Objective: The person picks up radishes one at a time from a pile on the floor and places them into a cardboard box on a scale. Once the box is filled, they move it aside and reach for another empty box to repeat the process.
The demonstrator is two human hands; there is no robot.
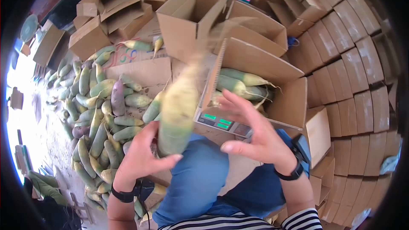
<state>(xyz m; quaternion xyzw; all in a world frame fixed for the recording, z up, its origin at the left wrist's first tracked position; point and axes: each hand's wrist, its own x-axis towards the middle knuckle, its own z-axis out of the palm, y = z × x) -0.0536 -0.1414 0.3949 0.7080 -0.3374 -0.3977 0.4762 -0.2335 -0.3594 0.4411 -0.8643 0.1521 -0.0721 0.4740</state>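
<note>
My left hand (140, 157) is wrapped around the lower green end of a large green radish (177, 115), which stands nearly upright above my knee. Its pale root end points up and is smeared by motion. My right hand (257, 134) is spread, thumb apart from the fingers, with nothing in it. It hovers at the near side of an open cardboard box (294, 98) that has several green radishes (238, 79) lying inside. Under the box is a scale (219, 121) with lit green displays.
On the left, many green radishes (100, 134) lie heaped on the floor, with a purple radish (118, 98) among them. Open cardboard boxes (181, 30) stand at the back. Stacked cartons (347, 102) form a wall on the right.
</note>
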